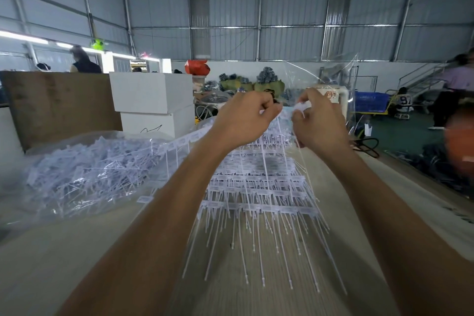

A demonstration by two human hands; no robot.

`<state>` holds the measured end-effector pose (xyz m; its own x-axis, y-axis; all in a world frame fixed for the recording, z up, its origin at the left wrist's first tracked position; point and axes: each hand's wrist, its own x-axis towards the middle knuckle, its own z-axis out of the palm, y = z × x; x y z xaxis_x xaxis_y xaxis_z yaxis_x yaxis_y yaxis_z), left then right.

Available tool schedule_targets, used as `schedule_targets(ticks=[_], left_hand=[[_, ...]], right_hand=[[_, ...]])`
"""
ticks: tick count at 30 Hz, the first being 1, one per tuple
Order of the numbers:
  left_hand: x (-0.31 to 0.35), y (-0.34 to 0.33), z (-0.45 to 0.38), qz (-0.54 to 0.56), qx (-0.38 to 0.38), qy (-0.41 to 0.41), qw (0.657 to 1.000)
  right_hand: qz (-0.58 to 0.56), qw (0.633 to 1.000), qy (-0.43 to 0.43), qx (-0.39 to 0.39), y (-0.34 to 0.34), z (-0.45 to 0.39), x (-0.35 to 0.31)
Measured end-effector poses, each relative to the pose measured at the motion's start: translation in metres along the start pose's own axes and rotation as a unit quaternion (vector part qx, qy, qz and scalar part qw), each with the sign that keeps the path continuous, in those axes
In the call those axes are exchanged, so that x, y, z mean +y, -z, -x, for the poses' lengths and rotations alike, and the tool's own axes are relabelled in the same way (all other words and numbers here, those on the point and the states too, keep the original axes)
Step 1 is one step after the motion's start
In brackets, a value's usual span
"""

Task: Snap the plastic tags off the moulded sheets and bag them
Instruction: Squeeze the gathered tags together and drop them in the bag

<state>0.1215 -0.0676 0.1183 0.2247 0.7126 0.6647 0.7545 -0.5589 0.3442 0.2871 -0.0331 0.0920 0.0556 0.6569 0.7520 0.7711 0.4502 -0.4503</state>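
Pinching translucent spiky moulded sheets (259,179), left hand (246,118) and right hand (318,120) fingers curl clamped.

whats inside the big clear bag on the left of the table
The clear bag holds a loose heap of white plastic tags. What lies at the bottom, under the heap, is covered.

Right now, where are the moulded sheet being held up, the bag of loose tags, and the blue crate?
moulded sheet (259,187), head view, middle rows.
bag of loose tags (84,169), head view, heaped middle.
blue crate (370,101), head view, front wall.
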Motion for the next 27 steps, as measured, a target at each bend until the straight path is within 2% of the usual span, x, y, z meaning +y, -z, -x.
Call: schedule_targets(ticks=[2, 3, 5, 7, 12, 16, 21, 27], left_hand=[[0.003, 0.003, 0.000, 0.052, -0.008, -0.018, 0.998], [0.005, 0.004, 0.000, 0.071, -0.002, -0.027, 0.997], [0.009, 0.008, -0.002, 0.097, 0.013, -0.037, 0.994], [0.009, 0.009, -0.002, 0.095, 0.004, -0.039, 0.995], [-0.002, 0.001, 0.003, 0.015, -0.083, -0.008, 0.996], [-0.010, 0.005, 0.003, 0.031, -0.062, 0.015, 0.998], [-0.012, 0.013, 0.001, 0.025, -0.061, 0.008, 0.998], [-0.009, 0.015, 0.001, -0.002, -0.069, -0.002, 0.998]], right_hand=[[-0.033, 0.999, -0.039, 0.010, 0.001, 0.000, 0.013], [-0.094, 0.993, -0.072, 0.001, 0.004, 0.001, 0.021], [-0.253, 0.958, -0.128, -0.037, 0.012, 0.002, 0.034], [-0.327, 0.933, -0.131, -0.068, 0.017, 0.003, 0.039], [-0.404, 0.892, -0.117, -0.165, 0.020, -0.001, 0.022], [-0.390, 0.891, -0.086, -0.215, 0.024, -0.001, 0.007], [-0.310, 0.932, 0.006, -0.188, 0.025, 0.002, 0.001], [-0.292, 0.941, 0.030, -0.171, 0.022, 0.000, 0.006]])
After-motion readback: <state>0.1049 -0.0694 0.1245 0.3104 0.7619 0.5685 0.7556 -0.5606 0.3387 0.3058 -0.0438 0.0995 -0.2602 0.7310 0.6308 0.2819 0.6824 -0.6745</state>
